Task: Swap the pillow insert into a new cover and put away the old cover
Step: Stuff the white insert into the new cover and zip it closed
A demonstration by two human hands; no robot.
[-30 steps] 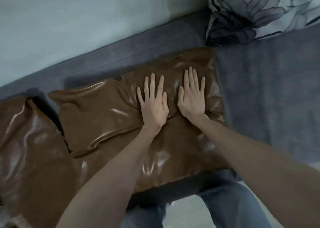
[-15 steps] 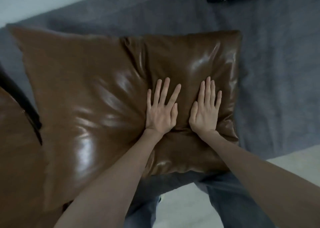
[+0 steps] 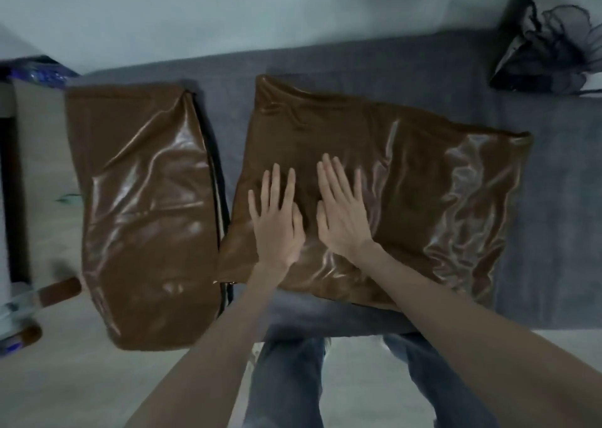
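At the far left we see a pale cabinet or table edge (image 3: 35, 180) over the light floor (image 3: 65, 378), with blurred small items we cannot identify. Next lies a flat glossy brown leatherette cover (image 3: 146, 219), its long axis running away from us, draped over the front edge of the grey fabric sofa seat (image 3: 537, 232). A dark zipper edge (image 3: 216, 199) runs along its right side, facing the pillow.

Just beside it, on the seat, lies the stuffed glossy brown leatherette pillow (image 3: 423, 199), its long axis running left to right. We judge that the insert sits inside this cover; which cover is old and which is new cannot be determined.

The left hand (image 3: 277, 229) rests palm down on the left portion of the pillow, fingers straight and spread, gripping nothing. The right hand (image 3: 342, 219) lies just beside it, likewise flat, fingers straight and nearly together, pressing the surface.

Both hands sit left of the pillow's centre. The flat cover lies to their left, and the left hand is the nearer; we judge it the better placed for taking up that cover.

At the far right, a black-and-white floral cushion (image 3: 560, 37) stands against the sofa back.
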